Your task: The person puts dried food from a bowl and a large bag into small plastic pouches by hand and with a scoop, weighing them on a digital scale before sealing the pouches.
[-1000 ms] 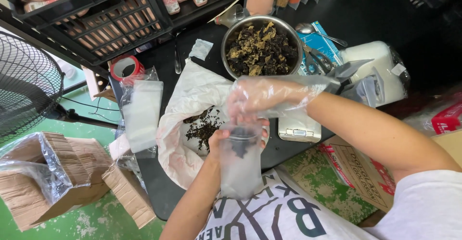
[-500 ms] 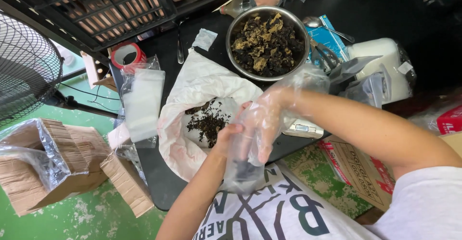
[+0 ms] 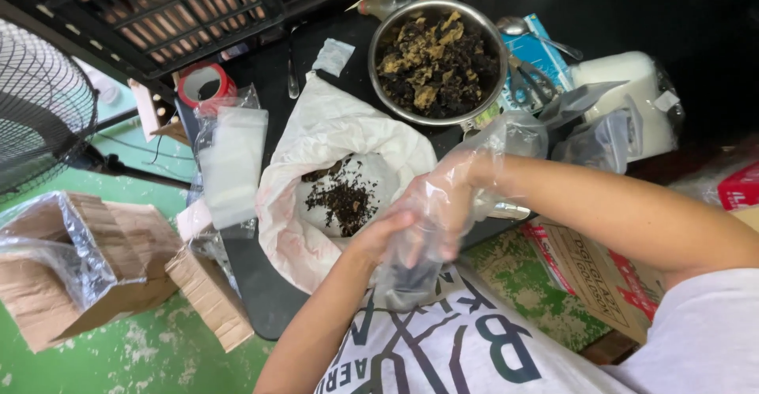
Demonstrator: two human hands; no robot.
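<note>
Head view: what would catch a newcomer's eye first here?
The two hands at bottom centre: the right hand, in a clear plastic glove, and the bare left hand grip a small clear bag. Above them stands a steel bowl of dark and yellowish dried pieces.

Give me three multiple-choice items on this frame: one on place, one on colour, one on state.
1. Where is the metal bowl of dark dried pieces?
A. on the green floor
B. at the far side of the black table, beyond the white bag
C. inside the cardboard box

2. What colour is the tape roll?
A. red
B. blue
C. yellow

3. What covers the right hand?
A. nothing
B. a thick knitted glove
C. a thin clear plastic glove

Key: 1 B, the bowl stands past the open white bag on the black table. 2 A, its rim shows red. 3 C, crinkled clear film wraps that hand, which meets the bare left hand at a small clear bag with dark contents.
</note>
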